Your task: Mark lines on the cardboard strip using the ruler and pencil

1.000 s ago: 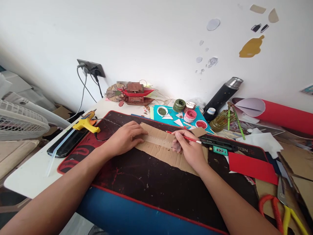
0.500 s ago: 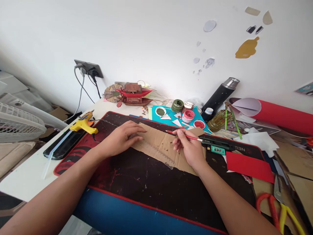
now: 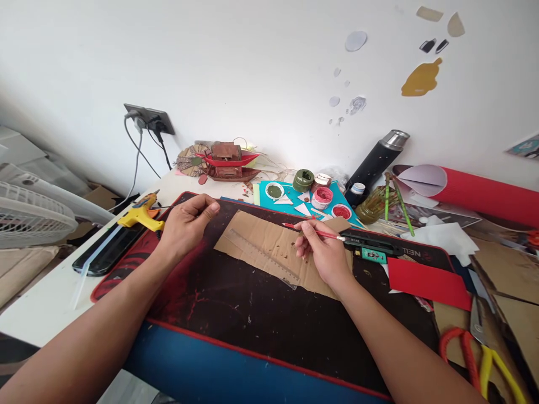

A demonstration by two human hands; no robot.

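While the right hand (image 3: 322, 252) grips a red pencil (image 3: 314, 232) over the cardboard (image 3: 269, 247), the left hand (image 3: 187, 221) hovers loosely curled, empty

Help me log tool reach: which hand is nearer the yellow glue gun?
Left. The left hand hovers just right of the glue gun; the right hand is far across the cardboard, holding a red pencil.

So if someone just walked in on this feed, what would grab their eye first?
Probably the two bare arms meeting over the brown cardboard piece on the dark mat, a clear ruler lying slantwise across it. The right hand pinches a thin red pencil, while the left hand is lifted off the card, near the yellow glue gun. Behind, open paint pots sit on turquoise paper.
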